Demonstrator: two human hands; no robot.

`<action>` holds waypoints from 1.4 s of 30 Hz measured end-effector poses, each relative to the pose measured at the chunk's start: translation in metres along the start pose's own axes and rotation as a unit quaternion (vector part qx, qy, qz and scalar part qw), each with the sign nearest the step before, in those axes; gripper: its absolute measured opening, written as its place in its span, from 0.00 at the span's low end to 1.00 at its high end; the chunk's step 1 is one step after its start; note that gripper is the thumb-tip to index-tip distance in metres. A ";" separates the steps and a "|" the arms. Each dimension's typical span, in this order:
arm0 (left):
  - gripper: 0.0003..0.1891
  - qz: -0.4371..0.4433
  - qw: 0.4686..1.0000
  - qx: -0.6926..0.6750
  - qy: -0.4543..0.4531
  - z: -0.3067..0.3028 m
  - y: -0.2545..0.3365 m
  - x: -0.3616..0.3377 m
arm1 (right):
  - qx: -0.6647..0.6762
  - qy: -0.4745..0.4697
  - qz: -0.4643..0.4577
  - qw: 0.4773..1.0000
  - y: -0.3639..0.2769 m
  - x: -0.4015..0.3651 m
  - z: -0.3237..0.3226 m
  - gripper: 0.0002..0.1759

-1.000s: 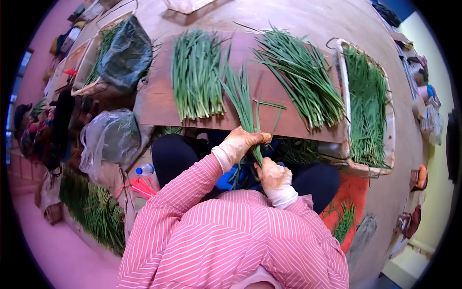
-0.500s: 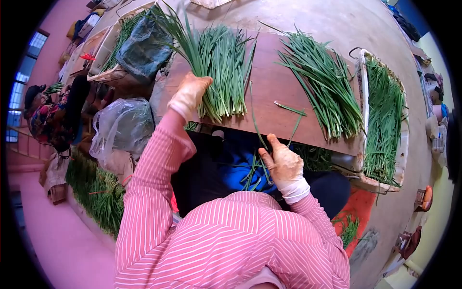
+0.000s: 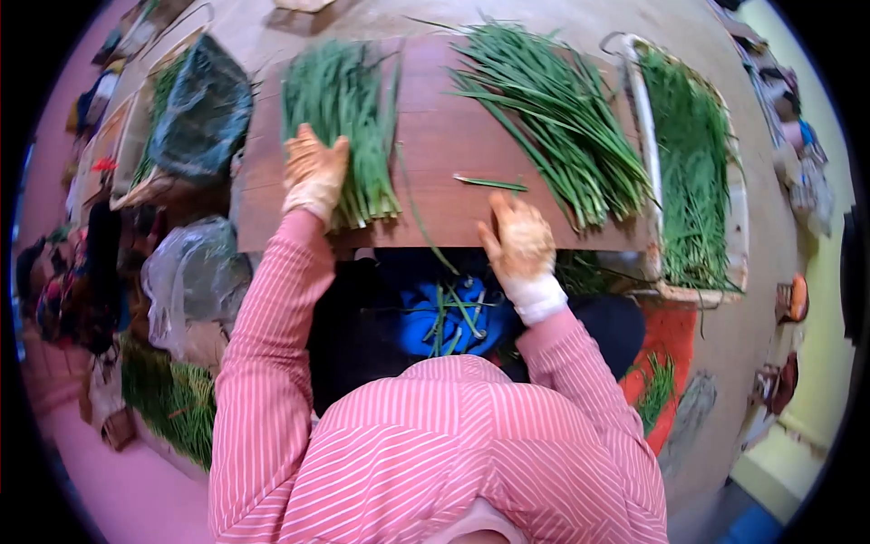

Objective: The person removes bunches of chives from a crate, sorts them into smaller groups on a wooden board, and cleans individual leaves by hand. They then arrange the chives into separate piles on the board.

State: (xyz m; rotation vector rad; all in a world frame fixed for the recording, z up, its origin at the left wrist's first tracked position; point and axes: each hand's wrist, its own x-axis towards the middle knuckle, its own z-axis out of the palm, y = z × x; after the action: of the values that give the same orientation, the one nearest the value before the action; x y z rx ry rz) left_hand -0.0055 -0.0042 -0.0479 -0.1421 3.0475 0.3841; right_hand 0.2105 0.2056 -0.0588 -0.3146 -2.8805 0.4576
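On a brown board (image 3: 426, 136) lie two piles of green chives. My left hand (image 3: 315, 172), in a stained glove, rests with spread fingers on the lower left side of the left chive pile (image 3: 340, 100). The right chive pile (image 3: 562, 118) lies slantwise, cut ends towards me. My right hand (image 3: 521, 240), also gloved, is at the board's near edge with fingers extended and holds nothing visible. Just above its fingertips is a short cut chive piece (image 3: 489, 183). A long thin leaf (image 3: 417, 213) trails over the edge between my hands.
Right of the board stands a white crate (image 3: 652, 181) full of chives. Another crate (image 3: 136, 195) at the left is partly covered by a dark mesh bag (image 3: 201, 109). A clear plastic bag (image 3: 195, 281) sits nearer. Loose leaves lie on blue cloth (image 3: 426, 317) in my lap.
My left hand has let go of the chives it gripped and now lies open on the pile. My right hand has moved up to the board's edge. The view has shifted.
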 end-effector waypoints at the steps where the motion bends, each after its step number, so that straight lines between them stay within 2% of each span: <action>1: 0.42 0.020 0.999 0.019 0.033 0.003 -0.002 -0.003 | -0.009 0.014 0.006 1.000 0.006 0.012 0.006 0.29; 2: 0.44 0.080 0.993 0.050 0.074 0.013 -0.013 0.005 | -0.017 0.027 0.010 0.999 0.014 0.022 0.018 0.34; 4: 0.46 0.125 0.983 0.041 0.127 0.015 -0.013 0.001 | -0.066 0.050 -0.004 0.997 0.034 0.030 0.050 0.43; 5: 0.47 0.137 0.986 0.015 0.097 0.022 -0.020 0.006 | -0.064 0.014 0.003 0.998 0.037 0.026 0.067 0.47; 6: 0.48 0.148 0.987 -0.009 0.067 0.033 -0.026 0.012 | -0.033 -0.009 -0.004 0.999 0.023 0.018 0.055 0.49; 7: 0.49 0.120 0.992 -0.027 0.037 0.041 -0.026 0.013 | -0.076 -0.057 -0.050 0.994 0.006 0.001 0.047 0.52; 8: 0.49 0.127 0.991 -0.033 0.034 0.040 -0.024 0.012 | 0.006 -0.104 -0.063 0.993 -0.011 -0.016 0.037 0.55; 9: 0.49 0.130 0.990 -0.033 0.031 0.036 -0.022 0.011 | 0.035 -0.164 -0.123 0.978 -0.023 -0.035 0.029 0.54; 10: 0.49 0.133 0.990 -0.032 0.028 0.032 -0.020 0.009 | 0.082 -0.155 -0.196 0.965 -0.026 -0.052 0.024 0.41; 11: 0.49 0.141 0.988 -0.028 0.049 0.030 -0.018 0.008 | 0.167 -0.150 -0.159 0.961 -0.024 -0.063 0.021 0.34; 12: 0.47 0.177 0.978 -0.010 0.108 0.034 -0.021 0.014 | 0.250 -0.144 -0.122 0.950 -0.018 -0.070 0.017 0.28; 14: 0.46 0.205 0.964 -0.032 0.164 0.014 -0.006 0.001 | 0.175 0.061 -0.030 0.982 0.015 -0.048 -0.001 0.19; 15: 0.36 0.256 0.935 -0.065 0.237 0.007 0.002 -0.010 | -0.027 0.051 0.071 0.996 0.029 -0.036 -0.009 0.19; 16: 0.36 0.257 0.934 -0.067 0.238 0.000 0.011 -0.022 | -0.227 0.040 0.167 0.958 0.044 -0.025 -0.017 0.18; 18: 0.23 0.298 0.908 -0.265 0.126 -0.011 0.030 -0.051 | -0.254 0.026 0.194 0.947 0.074 -0.010 -0.029 0.19; 19: 0.13 0.272 0.885 -0.364 0.105 -0.002 0.041 -0.067 | -0.255 -0.006 0.205 0.945 0.084 -0.004 -0.022 0.20; 20: 0.13 0.197 0.847 -0.494 -0.007 0.008 0.048 -0.083 | -0.256 -0.038 0.214 0.942 0.096 -0.001 -0.009 0.20; 21: 0.14 0.055 0.854 -0.503 -0.124 -0.014 0.063 -0.110 | -0.200 -0.054 0.177 0.962 0.112 0.000 0.002 0.20; 22: 0.15 0.073 0.821 -0.531 -0.196 -0.007 0.062 -0.120 | -0.175 -0.091 0.216 0.956 0.111 0.005 0.003 0.18; 23: 0.16 0.094 0.818 -0.514 -0.239 0.000 0.061 -0.128 | -0.146 -0.068 0.208 0.965 0.107 0.000 -0.001 0.17; 24: 0.15 0.087 0.791 -0.524 -0.303 -0.001 0.064 -0.139 | -0.115 -0.047 0.199 0.972 0.087 -0.006 -0.017 0.16; 25: 0.15 0.060 0.780 -0.508 -0.361 0.005 0.063 -0.144 | -0.080 -0.035 0.163 0.983 0.074 -0.014 -0.022 0.16; 26: 0.16 0.033 0.765 -0.489 -0.419 0.015 0.062 -0.149 | -0.032 -0.022 0.179 0.983 0.053 -0.023 -0.024 0.16; 28: 0.16 -0.017 0.728 -0.473 -0.495 0.025 0.068 -0.160 | 0.071 -0.056 0.148 0.985 0.013 -0.047 -0.031 0.15; 29: 0.15 -0.021 0.604 -0.545 -0.581 0.039 0.063 -0.160 | 0.095 -0.035 0.087 0.991 0.001 -0.061 -0.022 0.16; 30: 0.14 -0.048 0.647 -0.510 -0.564 0.033 0.066 -0.169 | 0.116 -0.041 0.074 0.990 -0.016 -0.072 -0.018 0.15; 32: 0.14 -0.169 0.515 -0.569 -0.618 0.031 0.062 -0.178 | 0.084 -0.234 0.033 0.968 -0.033 -0.079 -0.026 0.15; 34: 0.17 -0.164 0.503 -0.565 -0.633 0.039 0.052 -0.173 | 0.196 -0.208 -0.059 0.956 -0.021 -0.080 -0.038 0.17; 36: 0.20 -0.117 0.477 -0.642 -0.588 0.019 0.045 -0.164 | 0.212 -0.080 0.020 0.974 0.000 -0.062 -0.056 0.17; 38: 0.21 -0.086 0.447 -0.723 -0.520 -0.004 0.052 -0.154 | 0.074 0.094 0.057 0.991 0.040 -0.038 -0.057 0.12; 40: 0.22 -0.037 0.430 -0.757 -0.490 -0.011 0.058 -0.144 | 0.013 0.176 0.126 0.976 0.075 -0.009 -0.060 0.14; 41: 0.23 0.007 0.392 -0.767 -0.507 -0.005 0.057 -0.137 | -0.068 0.167 0.139 0.974 0.091 0.004 -0.057 0.15; 42: 0.23 0.008 0.391 -0.769 -0.506 -0.002 0.062 -0.135 | -0.150 0.157 0.151 0.964 0.105 0.012 -0.051 0.15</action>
State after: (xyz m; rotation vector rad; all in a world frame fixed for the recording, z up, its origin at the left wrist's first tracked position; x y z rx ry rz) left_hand 0.1224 0.0662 -0.0207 0.0659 0.6712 2.0359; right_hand 0.2292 0.3203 -0.0438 -0.8059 -2.5880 0.0069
